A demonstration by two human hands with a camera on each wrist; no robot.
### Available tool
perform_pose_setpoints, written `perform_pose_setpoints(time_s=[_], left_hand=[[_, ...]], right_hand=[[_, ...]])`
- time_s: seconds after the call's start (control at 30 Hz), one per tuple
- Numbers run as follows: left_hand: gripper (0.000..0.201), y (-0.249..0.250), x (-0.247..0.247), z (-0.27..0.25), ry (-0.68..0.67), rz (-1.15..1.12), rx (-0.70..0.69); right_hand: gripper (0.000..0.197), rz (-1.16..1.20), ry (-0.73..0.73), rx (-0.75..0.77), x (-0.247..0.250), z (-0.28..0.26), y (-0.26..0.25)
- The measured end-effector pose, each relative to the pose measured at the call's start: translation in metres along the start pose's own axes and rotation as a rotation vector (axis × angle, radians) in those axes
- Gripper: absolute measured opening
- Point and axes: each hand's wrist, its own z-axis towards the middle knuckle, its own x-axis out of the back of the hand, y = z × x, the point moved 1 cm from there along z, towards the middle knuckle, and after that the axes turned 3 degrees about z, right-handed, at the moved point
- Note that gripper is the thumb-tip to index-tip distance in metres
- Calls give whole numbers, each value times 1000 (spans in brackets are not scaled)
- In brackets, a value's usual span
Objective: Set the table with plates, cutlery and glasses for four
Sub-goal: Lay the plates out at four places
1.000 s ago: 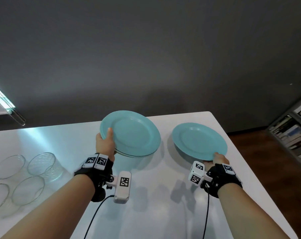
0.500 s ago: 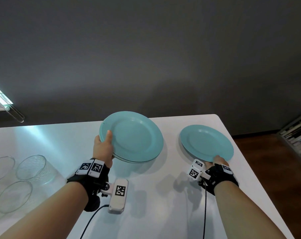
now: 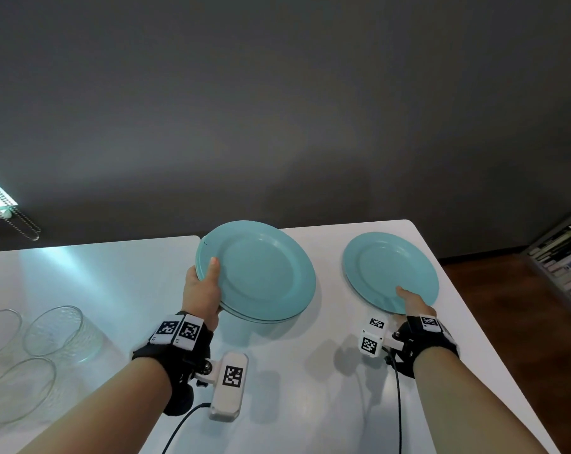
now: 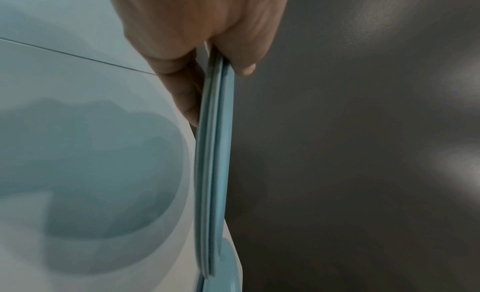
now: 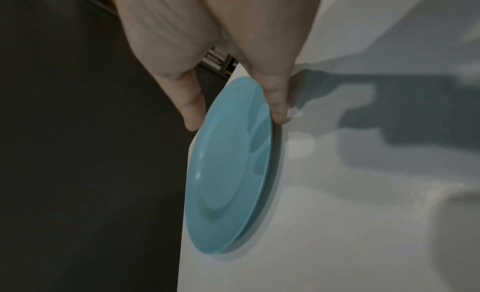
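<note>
A stack of teal plates hangs tilted above the white table, held by my left hand at its near-left rim. The thumb lies on top and the fingers sit underneath. The left wrist view shows the stack edge-on in that hand. A single teal plate lies low over the table's far right corner. My right hand pinches its near rim, thumb on top. In the right wrist view the plate sits almost flat on the table, between thumb and finger of the hand.
Several clear glasses stand at the table's left. The table's right edge drops to a wooden floor, with a bookshelf beyond. A dark grey wall runs behind the far edge. Bare tabletop lies between my arms.
My right hand has carried its plate a little to the right, toward the table's corner, and its thumb now shows on the rim. The left hand's stack has hardly moved.
</note>
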Motion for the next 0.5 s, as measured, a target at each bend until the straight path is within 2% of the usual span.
perform_pose_setpoints(time_s=[0.07,0.17,0.2,0.3,0.37,0.43,0.5], left_hand=[[39,-1,0,-1,-5,-6,5],[39,-3,2,-4,-17,-5,5],[39,-4,3,-5,-20,-4,4],[39,-7,7,-8,-20,7,6],[37,-9,9,-10,-20,16,17],[32,-13,10,-12,-41,28,38],[28,-17,11,-15,-62,43,58]], right_hand=[[103,-55,18,-8,2,-12,-4],[90,-112,59,1,-1,-40,-7],[86,-146,77,47,-4,-42,-6],[81,-345,102,312,-20,-61,-1],[68,-407,-36,395,-41,-81,7],[47,-312,-282,340,-64,-104,19],[33,-322,-445,315,-81,-124,26]])
